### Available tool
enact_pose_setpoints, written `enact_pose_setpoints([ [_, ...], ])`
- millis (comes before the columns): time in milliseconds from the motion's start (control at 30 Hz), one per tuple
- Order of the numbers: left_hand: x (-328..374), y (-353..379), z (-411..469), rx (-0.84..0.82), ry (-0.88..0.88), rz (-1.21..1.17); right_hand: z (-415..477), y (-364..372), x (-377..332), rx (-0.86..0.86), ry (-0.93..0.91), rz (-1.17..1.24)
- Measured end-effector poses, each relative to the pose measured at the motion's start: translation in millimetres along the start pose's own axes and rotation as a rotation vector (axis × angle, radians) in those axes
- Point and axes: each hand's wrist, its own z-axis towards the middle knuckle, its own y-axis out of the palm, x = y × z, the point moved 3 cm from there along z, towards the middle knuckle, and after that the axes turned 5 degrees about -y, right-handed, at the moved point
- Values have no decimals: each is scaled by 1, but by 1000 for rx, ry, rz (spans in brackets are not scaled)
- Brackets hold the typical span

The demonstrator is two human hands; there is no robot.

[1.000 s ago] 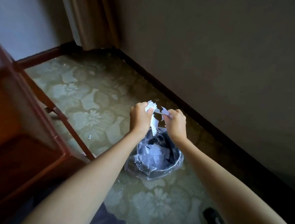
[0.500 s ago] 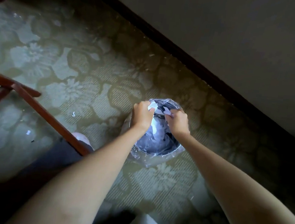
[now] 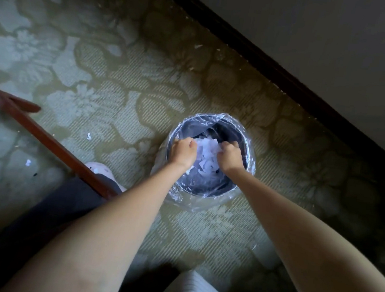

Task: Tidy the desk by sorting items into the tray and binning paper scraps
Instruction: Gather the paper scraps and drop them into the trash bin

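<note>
A round dark bin (image 3: 206, 190) lined with a clear plastic bag stands on the floral carpet. Both of my hands are down inside its mouth. My left hand (image 3: 182, 152) is curled at the left inner side, my right hand (image 3: 230, 156) curled at the right. White paper scraps (image 3: 207, 148) bunch between the two hands, and both hands grip them. More torn white pieces lie lower in the bin beneath my wrists.
Stray paper bits lie on the carpet, one scrap (image 3: 89, 136) left of the bin and another scrap (image 3: 28, 162) further left. A reddish wooden desk rail (image 3: 54, 144) crosses the left side. A dark skirting board (image 3: 285, 79) and wall run behind the bin.
Both hands went down with the scraps from above the bin into its mouth. The view tilted down, so the desk left the frame.
</note>
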Motion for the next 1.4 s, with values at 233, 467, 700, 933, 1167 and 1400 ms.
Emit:
enact_pose_setpoints([
  [233, 2, -9, -12, -34, -39, -39, -6, -5, -6, 25, -5, 42],
  [467, 11, -32, -45, -68, 24, 2, -31, -20, -25, 33, -77, -72],
  [700, 28, -93, -101, 118, 132, 160, -81, -60, -75, 101, -290, -273],
  [933, 58, -190, -198, 456, 267, 268, -172, -124, -167, 371, -577, -464],
  [1167, 49, -297, -339, 822, 344, 247, -294, -150, -266, 615, -873, -365],
  [1400, -73, -359, -443, 1097, 223, 144, -417, -94, -358, 630, -1215, -303],
])
